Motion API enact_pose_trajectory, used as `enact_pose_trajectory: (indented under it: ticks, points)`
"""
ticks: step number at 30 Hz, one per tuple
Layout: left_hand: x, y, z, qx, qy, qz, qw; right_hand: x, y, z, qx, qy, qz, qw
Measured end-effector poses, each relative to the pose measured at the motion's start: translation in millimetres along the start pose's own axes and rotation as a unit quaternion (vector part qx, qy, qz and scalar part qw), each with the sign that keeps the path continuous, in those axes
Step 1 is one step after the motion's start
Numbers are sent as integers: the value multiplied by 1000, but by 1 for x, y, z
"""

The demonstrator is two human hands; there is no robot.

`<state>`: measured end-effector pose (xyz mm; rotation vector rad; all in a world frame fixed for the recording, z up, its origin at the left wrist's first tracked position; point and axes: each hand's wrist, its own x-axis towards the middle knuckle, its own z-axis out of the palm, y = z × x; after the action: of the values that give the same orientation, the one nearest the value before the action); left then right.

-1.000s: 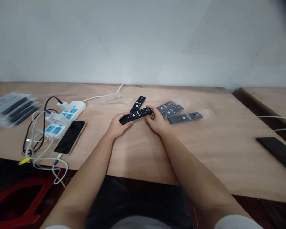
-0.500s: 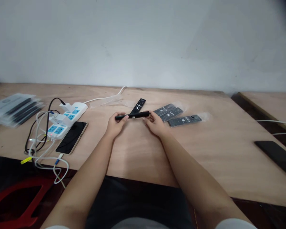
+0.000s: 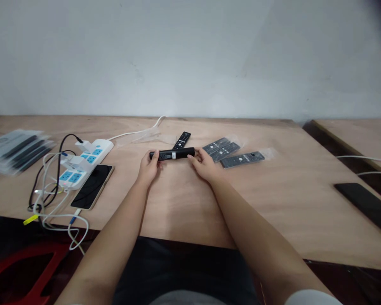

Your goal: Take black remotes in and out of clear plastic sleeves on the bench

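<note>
A black remote control (image 3: 165,155) lies lengthwise between my two hands, its back with a small white label turned towards me. My left hand (image 3: 149,166) is closed on its left end, thumb on the near face. My right hand (image 3: 204,163) pinches the right end. Just behind it, a second black remote (image 3: 182,140) rests on the table with its buttons up, its lower end hidden by the held one. To the right lie more remotes in clear plastic sleeves: a pair side by side (image 3: 225,150) and a single wrapped remote (image 3: 243,159).
A white power strip (image 3: 103,147) with plugged-in chargers and tangled cables (image 3: 46,203) stands at the left, beside a phone (image 3: 92,187). Farther left is a stack of plastic-wrapped packs (image 3: 17,148). Clear plastic film (image 3: 139,135) lies at the back. A dark flat object (image 3: 365,203) lies at the right edge.
The held remote has been rolled so that its labelled back now faces me, where before mostly its narrow edge showed. Both hands still hold its ends. The view has shifted slightly.
</note>
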<state>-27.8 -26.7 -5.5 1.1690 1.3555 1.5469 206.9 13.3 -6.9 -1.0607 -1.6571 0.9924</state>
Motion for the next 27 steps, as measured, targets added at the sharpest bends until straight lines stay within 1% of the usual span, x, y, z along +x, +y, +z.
enact_pose_trajectory:
  ticks: [4, 9, 12, 16, 19, 22, 27]
  points:
    - [-1, 3, 0, -12, 15, -12, 1000, -1, 1, 1, 14, -7, -15, 1000]
    - [-3, 7, 1, -14, 14, -13, 1000, -2, -3, -1, 47, -15, -22, 999]
    - [-4, 7, 0, -1, -2, -13, 1000, -2, -3, -1, 86, -23, -4, 996]
    - [-5, 6, -2, 5, -24, -11, 1000, -2, -4, 0, 124, -14, 34, 992]
    - [-5, 8, -1, -14, -29, -23, 999, -2, -6, 0, 115, 3, 46, 992]
    - [-6, 12, 2, -27, -37, -38, 998, -2, -8, -1, 79, 26, 47, 995]
    - [-7, 16, 2, 39, -54, -36, 997, -3, -13, -5, 16, 47, 38, 998]
